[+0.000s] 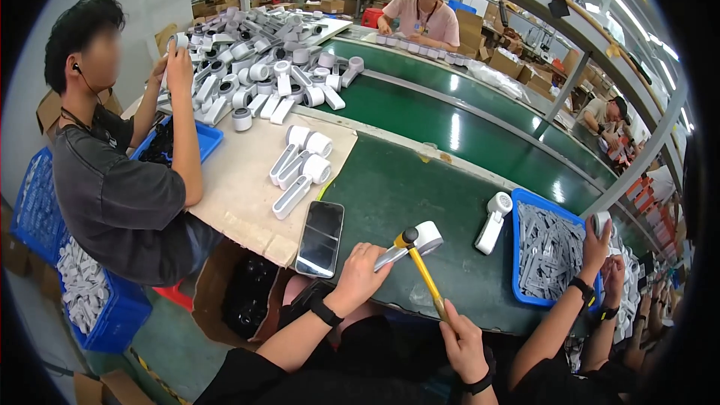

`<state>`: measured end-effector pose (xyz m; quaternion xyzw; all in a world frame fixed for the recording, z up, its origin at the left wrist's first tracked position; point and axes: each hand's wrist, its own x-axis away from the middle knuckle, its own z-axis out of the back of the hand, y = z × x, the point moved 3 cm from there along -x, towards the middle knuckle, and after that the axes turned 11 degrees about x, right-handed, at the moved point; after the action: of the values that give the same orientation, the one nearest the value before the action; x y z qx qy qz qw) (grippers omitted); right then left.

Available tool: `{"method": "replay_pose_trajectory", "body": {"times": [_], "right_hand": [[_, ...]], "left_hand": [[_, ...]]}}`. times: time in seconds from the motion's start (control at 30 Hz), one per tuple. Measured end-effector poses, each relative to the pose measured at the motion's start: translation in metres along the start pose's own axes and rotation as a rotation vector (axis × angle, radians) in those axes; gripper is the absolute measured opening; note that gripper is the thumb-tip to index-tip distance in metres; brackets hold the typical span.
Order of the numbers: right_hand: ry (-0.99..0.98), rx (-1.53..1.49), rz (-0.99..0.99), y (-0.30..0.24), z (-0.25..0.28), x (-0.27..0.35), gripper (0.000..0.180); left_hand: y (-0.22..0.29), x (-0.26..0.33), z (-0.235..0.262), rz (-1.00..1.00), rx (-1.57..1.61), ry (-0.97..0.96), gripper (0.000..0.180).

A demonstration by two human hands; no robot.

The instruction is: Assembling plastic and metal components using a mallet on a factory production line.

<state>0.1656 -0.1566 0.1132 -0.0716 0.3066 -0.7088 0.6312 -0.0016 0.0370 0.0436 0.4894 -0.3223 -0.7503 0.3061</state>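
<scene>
My left hand point(361, 277) is closed round the grey handle of a white round-headed handheld device point(428, 237), held low over the green table edge. In my right hand point(465, 341) is a hammer point(429, 279) with a yellow handle and a black end. The hammer's head lies over the device's handle; whether they touch I cannot tell. A dark-screened phone point(321, 234) rests left of my left hand. Farther right on the green mat lies another white device point(493, 223). Several similar devices point(294, 180) are grouped on the beige board point(244, 202).
A blue tray point(516, 259) of grey strips stands at the right, beside a co-worker's hands point(600, 247). Left sits a person point(124, 172) with a device raised, by a large device pile point(262, 67). Beyond runs a green conveyor point(435, 116). An open carton point(206, 296) stands below.
</scene>
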Motion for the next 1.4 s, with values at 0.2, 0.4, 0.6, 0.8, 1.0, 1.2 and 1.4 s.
{"method": "replay_pose_trajectory", "body": {"times": [0.2,0.4,0.6,0.8,1.0,1.2,1.4], "right_hand": [[0.151,-0.042,0.096,-0.006,0.004,0.005,0.048],[-0.023,0.017,-0.004,-0.009,0.005,0.001,0.047],[-0.085,0.082,0.001,-0.008,0.011,0.003,0.047],[-0.050,0.080,-0.021,-0.004,0.004,0.007,0.045],[-0.090,0.115,-0.028,0.001,0.002,0.009,0.044],[-0.029,0.026,-0.011,-0.006,0.010,0.011,0.045],[-0.156,0.112,0.004,-0.009,0.014,0.004,0.044]], "left_hand": [[0.000,0.003,-0.002,0.030,0.031,-0.029,0.022],[-0.009,0.004,-0.002,0.029,0.028,-0.011,0.022],[-0.007,0.003,-0.006,0.036,0.026,-0.039,0.022],[-0.002,0.005,-0.002,-0.008,0.077,-0.027,0.025],[-0.005,0.026,0.006,0.051,0.048,0.062,0.024],[-0.007,0.025,0.007,0.119,0.008,0.074,0.024],[-0.012,0.018,0.007,0.107,-0.021,0.078,0.025]]}}
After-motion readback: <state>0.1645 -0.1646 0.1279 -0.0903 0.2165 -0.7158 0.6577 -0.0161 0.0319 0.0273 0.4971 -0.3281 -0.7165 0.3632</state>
